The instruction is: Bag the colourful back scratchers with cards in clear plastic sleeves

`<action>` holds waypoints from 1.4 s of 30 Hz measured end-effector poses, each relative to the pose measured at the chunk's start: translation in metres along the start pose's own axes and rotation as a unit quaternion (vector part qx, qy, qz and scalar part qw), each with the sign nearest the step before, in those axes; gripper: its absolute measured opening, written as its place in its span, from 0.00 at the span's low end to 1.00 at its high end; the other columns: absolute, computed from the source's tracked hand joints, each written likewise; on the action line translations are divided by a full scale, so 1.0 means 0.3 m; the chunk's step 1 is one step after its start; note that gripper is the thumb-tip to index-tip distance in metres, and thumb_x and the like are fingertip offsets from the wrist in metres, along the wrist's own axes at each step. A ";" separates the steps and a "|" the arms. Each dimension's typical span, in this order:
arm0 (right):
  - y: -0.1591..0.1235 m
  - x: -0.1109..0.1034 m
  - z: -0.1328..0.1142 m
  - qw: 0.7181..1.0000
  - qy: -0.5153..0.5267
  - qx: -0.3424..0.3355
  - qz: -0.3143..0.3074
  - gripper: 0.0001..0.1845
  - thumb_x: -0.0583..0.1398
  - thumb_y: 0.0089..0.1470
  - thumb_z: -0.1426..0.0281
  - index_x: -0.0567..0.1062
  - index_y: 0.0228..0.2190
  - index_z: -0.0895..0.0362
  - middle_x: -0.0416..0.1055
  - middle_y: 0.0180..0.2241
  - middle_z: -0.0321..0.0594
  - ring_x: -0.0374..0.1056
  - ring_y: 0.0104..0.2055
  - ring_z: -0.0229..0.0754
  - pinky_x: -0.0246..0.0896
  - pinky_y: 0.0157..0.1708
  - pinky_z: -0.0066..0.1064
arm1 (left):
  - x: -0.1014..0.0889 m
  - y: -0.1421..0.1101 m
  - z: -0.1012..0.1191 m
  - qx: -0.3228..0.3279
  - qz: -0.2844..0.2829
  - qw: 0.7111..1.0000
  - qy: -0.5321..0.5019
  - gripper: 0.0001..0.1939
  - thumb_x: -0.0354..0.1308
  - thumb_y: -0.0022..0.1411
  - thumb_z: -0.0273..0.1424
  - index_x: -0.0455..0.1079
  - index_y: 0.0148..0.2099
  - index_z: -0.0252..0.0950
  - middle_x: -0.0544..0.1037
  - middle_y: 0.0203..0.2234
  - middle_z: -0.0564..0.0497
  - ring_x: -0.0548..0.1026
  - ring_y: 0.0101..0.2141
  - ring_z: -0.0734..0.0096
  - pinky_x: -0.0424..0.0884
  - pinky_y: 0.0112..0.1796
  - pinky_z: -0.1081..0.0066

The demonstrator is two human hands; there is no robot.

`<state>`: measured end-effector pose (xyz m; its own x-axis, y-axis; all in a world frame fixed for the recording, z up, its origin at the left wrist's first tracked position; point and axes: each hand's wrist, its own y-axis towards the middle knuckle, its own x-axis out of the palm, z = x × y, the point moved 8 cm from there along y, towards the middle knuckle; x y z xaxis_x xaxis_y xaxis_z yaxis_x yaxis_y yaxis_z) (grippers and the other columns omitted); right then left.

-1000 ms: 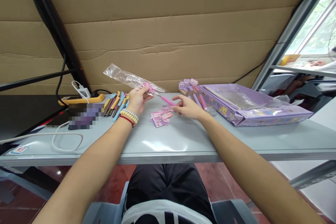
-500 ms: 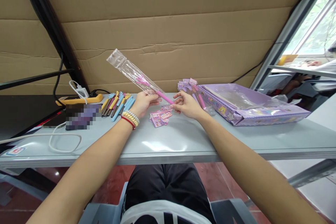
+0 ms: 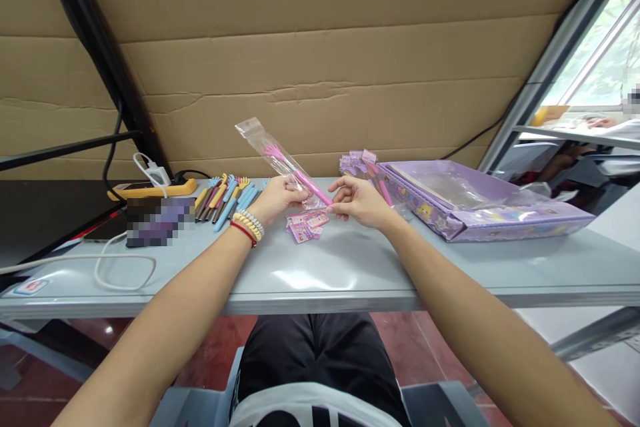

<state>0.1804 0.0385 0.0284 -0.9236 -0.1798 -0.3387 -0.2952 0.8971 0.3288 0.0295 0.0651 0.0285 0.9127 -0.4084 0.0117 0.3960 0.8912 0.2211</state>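
Observation:
A pink back scratcher (image 3: 310,183) with a claw-like end lies slantwise inside a long clear plastic bag (image 3: 255,130). My left hand (image 3: 283,199) is closed on the bag around its lower part. At the lower right end, the fingers of my right hand (image 3: 353,200) pinch the tip of the back scratcher by the bag's mouth; whether they also grip the film, I cannot tell. Just below, several small pink printed cards (image 3: 305,225) lie in a loose pile on the grey table (image 3: 320,267).
Left of my hands lie several blue, yellow and dark back scratchers (image 3: 225,200). Further left are a phone (image 3: 157,221), a yellow-edged power strip (image 3: 153,188) and white cable. A purple open box (image 3: 480,213) holds clear film on the right, beside bagged pink pieces (image 3: 383,187). Cardboard (image 3: 320,53) stands behind.
The plastic bag has slid down and right along the back scratcher, which now sits almost wholly inside it. My left hand has shifted only slightly; my right hand moved a little right.

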 end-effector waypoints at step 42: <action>-0.037 0.079 -0.055 0.938 -0.313 -0.147 0.018 0.35 0.61 0.48 0.69 0.61 0.57 0.59 0.68 0.22 0.34 0.61 0.23 0.38 0.52 0.27 0.28 | -0.002 -0.006 -0.021 -0.020 0.065 0.996 -0.052 0.15 0.68 0.49 0.36 0.69 0.31 0.31 0.73 0.23 0.50 0.71 0.24 0.73 0.72 0.26 0.71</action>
<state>0.1576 0.0178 0.0311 -0.6371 0.2028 -0.7437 -0.4070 0.7308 0.5479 0.0288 0.0651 0.0220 0.9421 -0.3053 0.1388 0.2806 0.9442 0.1723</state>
